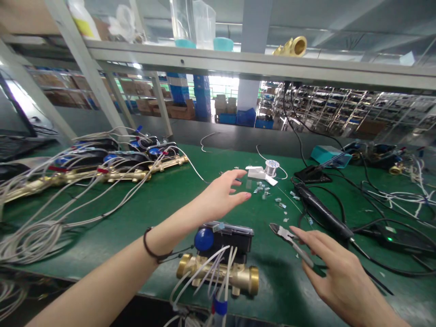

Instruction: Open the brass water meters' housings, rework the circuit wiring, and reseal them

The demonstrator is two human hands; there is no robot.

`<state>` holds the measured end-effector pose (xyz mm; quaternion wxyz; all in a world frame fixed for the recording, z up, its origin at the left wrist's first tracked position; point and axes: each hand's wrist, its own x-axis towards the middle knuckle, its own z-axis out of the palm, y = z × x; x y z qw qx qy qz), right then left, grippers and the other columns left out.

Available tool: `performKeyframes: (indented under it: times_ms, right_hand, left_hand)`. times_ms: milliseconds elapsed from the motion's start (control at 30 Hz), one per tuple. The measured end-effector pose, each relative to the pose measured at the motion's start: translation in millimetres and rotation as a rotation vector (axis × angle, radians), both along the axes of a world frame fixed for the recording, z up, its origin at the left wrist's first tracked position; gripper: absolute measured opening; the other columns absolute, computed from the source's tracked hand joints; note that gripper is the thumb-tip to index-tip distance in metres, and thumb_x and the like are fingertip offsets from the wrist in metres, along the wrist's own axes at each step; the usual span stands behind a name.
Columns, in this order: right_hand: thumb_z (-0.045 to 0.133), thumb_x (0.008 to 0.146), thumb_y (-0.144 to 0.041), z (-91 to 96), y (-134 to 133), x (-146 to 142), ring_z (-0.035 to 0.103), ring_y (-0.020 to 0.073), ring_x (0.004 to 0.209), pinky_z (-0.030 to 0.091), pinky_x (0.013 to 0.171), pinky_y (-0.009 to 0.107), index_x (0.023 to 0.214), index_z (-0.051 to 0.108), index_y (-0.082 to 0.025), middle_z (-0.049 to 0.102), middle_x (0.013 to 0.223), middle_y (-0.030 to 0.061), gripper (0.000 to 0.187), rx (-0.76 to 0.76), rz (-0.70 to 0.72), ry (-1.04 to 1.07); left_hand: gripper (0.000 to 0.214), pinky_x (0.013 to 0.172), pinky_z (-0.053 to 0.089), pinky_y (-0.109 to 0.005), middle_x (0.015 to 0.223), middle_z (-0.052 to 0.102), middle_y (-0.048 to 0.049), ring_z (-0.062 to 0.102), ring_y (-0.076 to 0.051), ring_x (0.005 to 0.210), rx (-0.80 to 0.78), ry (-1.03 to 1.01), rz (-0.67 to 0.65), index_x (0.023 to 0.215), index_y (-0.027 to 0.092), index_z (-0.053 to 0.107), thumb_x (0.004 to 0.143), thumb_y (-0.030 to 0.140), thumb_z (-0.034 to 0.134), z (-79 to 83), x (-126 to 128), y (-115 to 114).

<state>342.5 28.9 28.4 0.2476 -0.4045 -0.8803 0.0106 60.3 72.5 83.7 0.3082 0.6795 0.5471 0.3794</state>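
My left hand [223, 193] is held out over the bench, fingers apart and holding nothing, near small clear-and-blue pieces [261, 188]. At the right, my right hand [344, 274] has its fingers and thumb spread around the handles of diagonal cutters [289, 237]; the grip is not closed, and whether the fingers touch the handles I cannot tell. Between my arms sits a brass meter body [225, 274] with a black housing [235, 243], a blue round cap [203, 239] and several white wires coming off its front.
More wired brass meters [126, 172] fill the left side. A solder spool [272, 168] stands beyond the small pieces. To the right are a black soldering iron [322, 211], a teal box [330, 156] and tangled cables. A shelf beam [238, 59] crosses above.
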Motion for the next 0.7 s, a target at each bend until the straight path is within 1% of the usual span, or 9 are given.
performKeyframes:
  times_ms: [100, 167, 233, 300, 400, 467, 533, 600, 700]
  right_hand:
    - [0.054, 0.084, -0.021, -5.9, 1, 3, 0.061, 0.0178, 0.098, 0.055, 0.084, 0.033, 0.124, 0.048, -0.026, 0.06, 0.112, 0.0045, 0.041, -0.03, -0.031, 0.013]
    - [0.054, 0.083, -0.02, -7.0, 3, 2, 0.061, 0.0187, 0.099, 0.054, 0.086, 0.035, 0.119, 0.05, -0.025, 0.06, 0.111, 0.0048, 0.037, -0.057, -0.037, 0.006]
    - [0.054, 0.082, -0.019, -5.0, 4, -2, 0.059, 0.0199, 0.102, 0.052, 0.089, 0.038, 0.118, 0.05, -0.024, 0.059, 0.113, 0.0052, 0.037, -0.071, -0.033, 0.004]
    - [0.054, 0.081, -0.019, -0.1, 6, -9, 0.057, 0.0208, 0.105, 0.051, 0.091, 0.039, 0.12, 0.05, -0.025, 0.058, 0.115, 0.0054, 0.039, -0.069, -0.02, 0.009]
    - [0.054, 0.081, -0.019, 9.8, 7, -26, 0.056, 0.022, 0.102, 0.05, 0.089, 0.041, 0.12, 0.051, -0.024, 0.057, 0.113, 0.0067, 0.04, -0.054, 0.015, -0.001]
    - [0.054, 0.081, -0.019, 16.2, 6, -39, 0.056, 0.0231, 0.097, 0.051, 0.084, 0.041, 0.118, 0.053, -0.023, 0.058, 0.11, 0.0075, 0.038, -0.02, 0.038, -0.027]
    - [0.054, 0.08, -0.018, 21.5, 6, -52, 0.055, 0.0236, 0.092, 0.052, 0.078, 0.042, 0.115, 0.055, -0.021, 0.059, 0.105, 0.0079, 0.036, 0.022, 0.058, -0.061]
    - [0.054, 0.078, -0.015, 25.3, 6, -64, 0.054, 0.0238, 0.089, 0.051, 0.076, 0.042, 0.114, 0.056, -0.02, 0.059, 0.102, 0.008, 0.036, 0.05, 0.073, -0.085]
    - [0.053, 0.077, -0.013, 28.4, 8, -74, 0.052, 0.0237, 0.09, 0.049, 0.077, 0.043, 0.116, 0.055, -0.02, 0.058, 0.103, 0.0078, 0.039, 0.052, 0.078, -0.087]
  left_hand:
    - [0.032, 0.089, 0.046, -0.04, 0.112, 0.063, -0.007, 0.059, -0.023, 0.102, -0.012, 0.131, 0.009, 0.107, 0.019, 0.06, 0.08, 0.037, 0.063, -0.5, -12, -29]
    - [0.03, 0.086, 0.046, -0.039, 0.104, 0.063, -0.0044, 0.058, -0.023, 0.096, 0.005, 0.305, 0.029, 0.1, 0.021, 0.061, 0.079, 0.041, 0.064, -5.7, -22, -51]
    - [0.026, 0.084, 0.045, -0.036, 0.101, 0.061, -0.0023, 0.055, -0.022, 0.096, 0.025, 0.422, 0.028, 0.096, 0.022, 0.06, 0.077, 0.039, 0.067, -13.4, -30, -68]
    - [0.019, 0.083, 0.044, -0.033, 0.1, 0.058, -0.0014, 0.054, -0.02, 0.096, 0.048, 0.456, 0.037, 0.093, 0.023, 0.06, 0.078, 0.032, 0.066, -21.2, -37, -79]
    - [0.005, 0.08, 0.044, -0.029, 0.098, 0.055, -0.0006, 0.055, -0.016, 0.089, 0.068, 0.427, 0.05, 0.087, 0.022, 0.06, 0.084, 0.022, 0.056, -29.0, -44, -84]
    - [0.01, 0.076, 0.044, -0.027, 0.093, 0.055, 0.0004, 0.055, -0.014, 0.083, 0.054, 0.383, 0.042, 0.083, 0.021, 0.059, 0.088, 0.021, 0.05, -30.7, -48, -86]
    - [0.011, 0.073, 0.045, -0.026, 0.092, 0.055, 0.0009, 0.055, -0.013, 0.08, 0.041, 0.354, 0.033, 0.085, 0.022, 0.058, 0.089, 0.02, 0.047, -30.6, -50, -89]
    - [0.01, 0.076, 0.046, -0.028, 0.097, 0.055, 0.0001, 0.055, -0.014, 0.085, 0.055, 0.359, 0.036, 0.095, 0.023, 0.057, 0.088, 0.022, 0.051, -30.1, -47, -92]
    - [0.031, 0.087, 0.045, -0.033, 0.109, 0.055, -0.0025, 0.054, -0.018, 0.098, 0.111, 0.386, 0.057, 0.114, 0.025, 0.054, 0.084, 0.027, 0.061, -29.6, -38, -92]
